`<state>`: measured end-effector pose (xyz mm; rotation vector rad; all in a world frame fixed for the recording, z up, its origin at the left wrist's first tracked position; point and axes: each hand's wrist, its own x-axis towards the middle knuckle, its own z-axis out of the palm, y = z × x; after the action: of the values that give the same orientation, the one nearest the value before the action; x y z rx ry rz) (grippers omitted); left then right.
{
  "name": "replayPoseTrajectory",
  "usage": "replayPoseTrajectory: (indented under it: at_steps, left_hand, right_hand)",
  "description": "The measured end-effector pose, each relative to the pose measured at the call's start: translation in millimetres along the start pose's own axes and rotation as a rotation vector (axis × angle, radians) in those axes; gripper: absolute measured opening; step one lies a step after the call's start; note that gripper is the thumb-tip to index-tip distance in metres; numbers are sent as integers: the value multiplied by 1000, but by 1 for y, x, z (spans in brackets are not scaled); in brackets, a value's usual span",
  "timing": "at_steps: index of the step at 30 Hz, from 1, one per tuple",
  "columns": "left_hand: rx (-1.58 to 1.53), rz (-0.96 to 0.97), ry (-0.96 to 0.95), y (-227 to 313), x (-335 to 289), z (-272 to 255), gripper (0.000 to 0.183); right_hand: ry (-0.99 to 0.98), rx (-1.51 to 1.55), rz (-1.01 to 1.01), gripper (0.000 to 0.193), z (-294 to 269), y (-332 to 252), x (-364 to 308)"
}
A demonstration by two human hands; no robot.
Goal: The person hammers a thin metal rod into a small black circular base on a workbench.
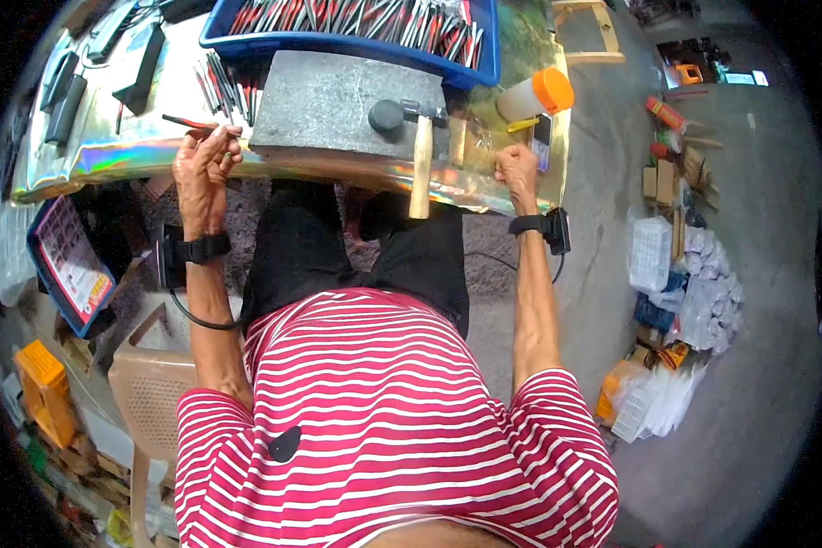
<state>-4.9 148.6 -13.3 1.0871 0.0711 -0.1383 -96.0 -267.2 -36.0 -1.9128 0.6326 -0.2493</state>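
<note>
Two hands (208, 164), one holding red tool (189, 121)

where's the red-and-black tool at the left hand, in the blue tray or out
Out: the left hand holds the slim red-and-black tool near the front edge of the table, apart from the blue tray.

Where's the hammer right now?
In the head view, the hammer is on the right end of the grey block, beside the round black piece, its handle pointing down the picture.
</note>
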Motion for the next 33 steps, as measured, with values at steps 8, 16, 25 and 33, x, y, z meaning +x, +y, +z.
replayPoseTrajectory:
  at_steps: [8,16,25,33]
  left_hand:
    - [-144,-142,-177,1,-22,56,11]
    - [-242,-241,-279,-2,-35,89,20]
    - [-458,-391,-353,-7,-42,116,10]
    - [-716,-455,-340,-17,-46,120,14]
  right_hand:
    - [82,95,-30,9,-1,16,-2]
    - [0,445,4,11,24,-46,-36]
    - [-313,626,-156,10,93,-144,-98]
    - [-281,671,-186,9,110,-155,-116]
